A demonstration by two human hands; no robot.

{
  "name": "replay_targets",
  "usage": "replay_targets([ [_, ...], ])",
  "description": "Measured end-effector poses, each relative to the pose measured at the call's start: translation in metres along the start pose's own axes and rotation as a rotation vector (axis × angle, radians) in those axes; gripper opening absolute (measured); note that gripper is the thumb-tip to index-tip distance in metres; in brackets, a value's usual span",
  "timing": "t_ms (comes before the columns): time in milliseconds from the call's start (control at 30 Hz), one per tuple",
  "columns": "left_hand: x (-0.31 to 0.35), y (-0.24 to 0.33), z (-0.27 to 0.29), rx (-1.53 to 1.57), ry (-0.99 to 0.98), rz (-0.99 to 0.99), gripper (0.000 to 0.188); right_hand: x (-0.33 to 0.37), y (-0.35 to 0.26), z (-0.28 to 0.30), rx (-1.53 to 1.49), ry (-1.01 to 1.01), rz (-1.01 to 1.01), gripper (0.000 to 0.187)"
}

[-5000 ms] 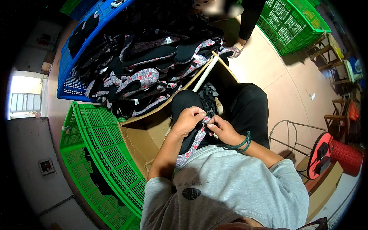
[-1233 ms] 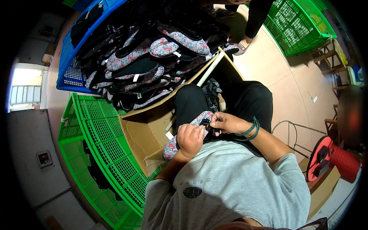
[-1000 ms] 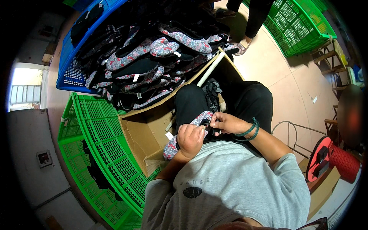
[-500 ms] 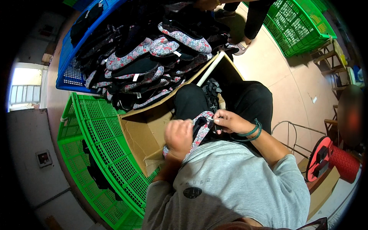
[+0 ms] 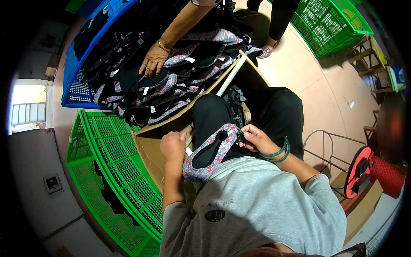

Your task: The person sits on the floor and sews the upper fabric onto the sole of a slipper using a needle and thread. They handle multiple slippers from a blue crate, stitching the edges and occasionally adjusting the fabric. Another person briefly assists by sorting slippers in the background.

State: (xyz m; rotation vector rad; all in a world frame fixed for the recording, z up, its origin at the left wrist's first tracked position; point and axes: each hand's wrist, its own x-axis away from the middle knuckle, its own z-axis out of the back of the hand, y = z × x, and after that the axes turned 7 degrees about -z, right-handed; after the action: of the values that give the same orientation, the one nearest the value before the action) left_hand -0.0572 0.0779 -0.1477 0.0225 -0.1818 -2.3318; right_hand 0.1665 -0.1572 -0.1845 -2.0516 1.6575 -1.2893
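On my lap lies a floral slipper (image 5: pixel 220 150), grey with red flowers and a black lining, its opening facing up. A white tag (image 5: pixel 189 151) sticks out at its left side. My left hand (image 5: pixel 172 147) is closed in a fist left of the slipper, apart from it; whatever it may hold is hidden. My right hand (image 5: pixel 256 139) is closed at the slipper's upper right end, fingertips pinching a small dark tool (image 5: pixel 241 144) whose kind is too small to tell.
Ahead, a blue crate (image 5: pixel 79 81) bears a heap of similar slippers (image 5: pixel 171 100). A co-worker's hand (image 5: pixel 155 59) rests on the heap. A cardboard box (image 5: pixel 147 147) stands at my knees, green crates (image 5: pixel 115 158) at left. At right is a red-rimmed spool (image 5: pixel 359 171).
My left hand has moved left, off the slipper, uncovering its opening. My right hand stays near its end. The co-worker's hand has reached onto the heap, and some top slippers have shifted.
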Motion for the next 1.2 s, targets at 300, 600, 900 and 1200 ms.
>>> replay_targets([
  [300,-0.015,0.069,0.038,0.73,-0.051,-0.537,0.039,-0.003,0.008,-0.011,0.046,0.022,0.15,0.027],
  [600,-0.028,0.094,0.021,0.629,-0.116,-0.741,0.028,-0.002,0.012,-0.019,0.069,0.053,0.164,0.021],
  [900,-0.014,0.106,0.004,0.881,0.053,-0.454,0.013,0.0,0.011,-0.017,0.118,0.054,0.284,0.026],
  [1200,-0.002,0.117,-0.022,1.063,0.218,-0.206,0.014,-0.008,0.017,-0.023,0.587,0.252,0.502,0.03],
])
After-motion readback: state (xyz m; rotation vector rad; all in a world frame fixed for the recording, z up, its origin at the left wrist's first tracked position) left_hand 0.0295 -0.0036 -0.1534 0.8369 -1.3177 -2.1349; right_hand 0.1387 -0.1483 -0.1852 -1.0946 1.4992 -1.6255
